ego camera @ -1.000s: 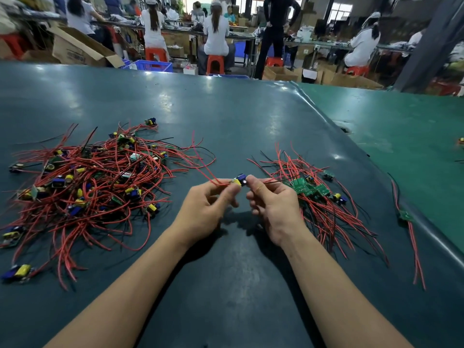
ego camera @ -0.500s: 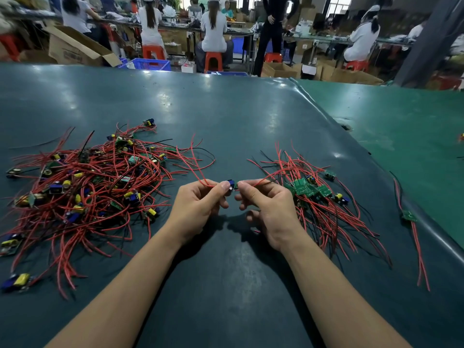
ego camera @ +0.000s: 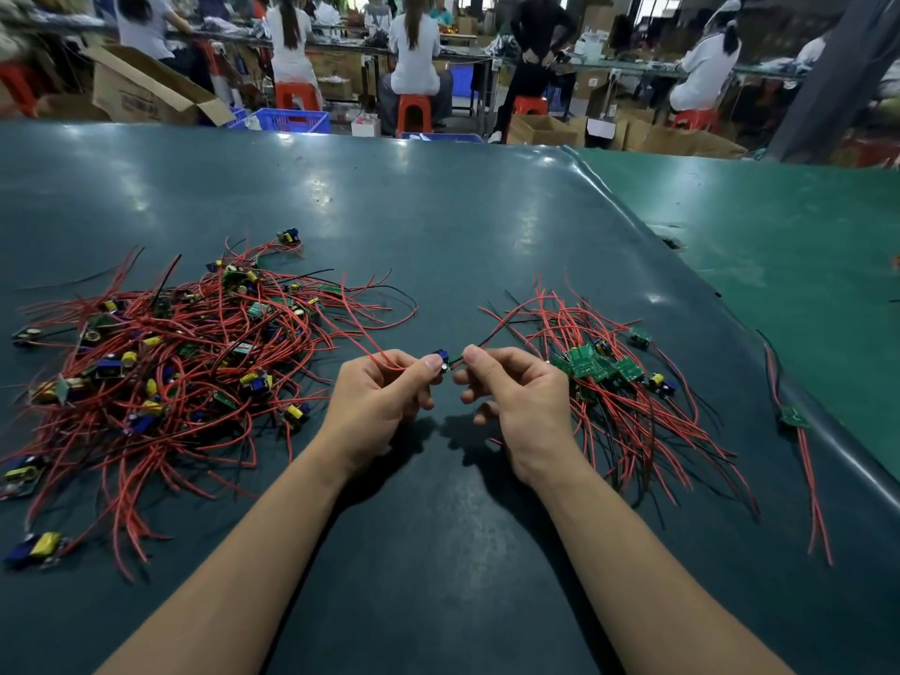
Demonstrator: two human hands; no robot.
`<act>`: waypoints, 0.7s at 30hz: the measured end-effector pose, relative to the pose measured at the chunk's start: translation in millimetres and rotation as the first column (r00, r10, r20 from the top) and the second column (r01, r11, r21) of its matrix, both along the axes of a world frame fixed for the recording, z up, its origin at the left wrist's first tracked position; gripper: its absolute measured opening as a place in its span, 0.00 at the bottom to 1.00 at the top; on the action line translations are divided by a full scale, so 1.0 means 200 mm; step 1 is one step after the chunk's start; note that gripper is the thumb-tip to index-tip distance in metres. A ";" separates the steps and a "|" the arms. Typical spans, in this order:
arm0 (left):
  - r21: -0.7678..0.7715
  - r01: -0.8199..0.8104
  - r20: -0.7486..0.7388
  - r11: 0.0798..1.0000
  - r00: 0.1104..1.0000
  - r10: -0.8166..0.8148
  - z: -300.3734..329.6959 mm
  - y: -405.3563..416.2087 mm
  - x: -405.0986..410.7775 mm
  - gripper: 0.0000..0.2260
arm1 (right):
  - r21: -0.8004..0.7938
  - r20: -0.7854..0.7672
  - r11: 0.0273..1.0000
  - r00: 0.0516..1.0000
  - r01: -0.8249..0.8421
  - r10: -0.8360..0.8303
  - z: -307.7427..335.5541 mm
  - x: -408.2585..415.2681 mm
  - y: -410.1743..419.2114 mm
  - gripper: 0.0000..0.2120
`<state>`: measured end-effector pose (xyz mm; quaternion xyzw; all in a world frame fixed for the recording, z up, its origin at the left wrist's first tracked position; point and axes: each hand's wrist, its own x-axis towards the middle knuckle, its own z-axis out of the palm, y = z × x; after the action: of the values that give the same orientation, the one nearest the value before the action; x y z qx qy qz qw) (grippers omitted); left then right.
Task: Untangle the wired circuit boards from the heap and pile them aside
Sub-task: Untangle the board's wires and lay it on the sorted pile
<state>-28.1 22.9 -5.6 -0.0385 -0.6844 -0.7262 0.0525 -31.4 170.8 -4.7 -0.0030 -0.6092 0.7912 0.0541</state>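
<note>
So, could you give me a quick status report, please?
Left hand pinches board; right hand pinches its wire. Heap left, pile right. Nothing between.

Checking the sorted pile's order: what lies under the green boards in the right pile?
Under the green boards lie their red and black wires, fanned toward the table's near edge. Whether more boards sit beneath is hidden. The right hand covers the pile's left edge.

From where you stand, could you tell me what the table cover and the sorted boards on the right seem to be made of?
Table cover: probably vinyl or rubber sheet, dark teal, glossy; lamp glare and a curled edge suggest it.
Sorted boards: apparently green laminate, matte, flat and thin, with plastic-looking red leads.
</note>
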 end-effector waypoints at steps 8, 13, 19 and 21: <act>-0.015 0.009 -0.008 1.000 1.000 -0.009 0.01 0.00 0.00 0.14 | 0.029 -0.016 0.994 0.994 0.110 -0.109 -0.01 -0.01 -0.01 0.07; 0.005 0.000 0.003 1.000 1.000 0.000 0.01 0.00 0.00 0.11 | 0.009 0.031 0.997 0.997 0.071 -0.071 0.00 -0.02 -0.01 0.08; 0.077 -0.015 0.010 0.997 1.000 0.015 0.00 0.00 -0.01 0.11 | -0.096 0.061 0.995 0.997 -0.038 0.044 0.02 0.00 0.01 0.09; 0.111 -0.010 0.011 0.994 1.000 0.009 0.00 0.00 0.00 0.13 | -0.154 0.082 0.988 0.996 -0.013 0.026 0.03 0.00 0.01 0.10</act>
<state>-28.5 21.9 -4.8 -0.0284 -0.6433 -0.7631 0.0541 -31.4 173.5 0.7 -0.0344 -0.5485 0.8352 0.0203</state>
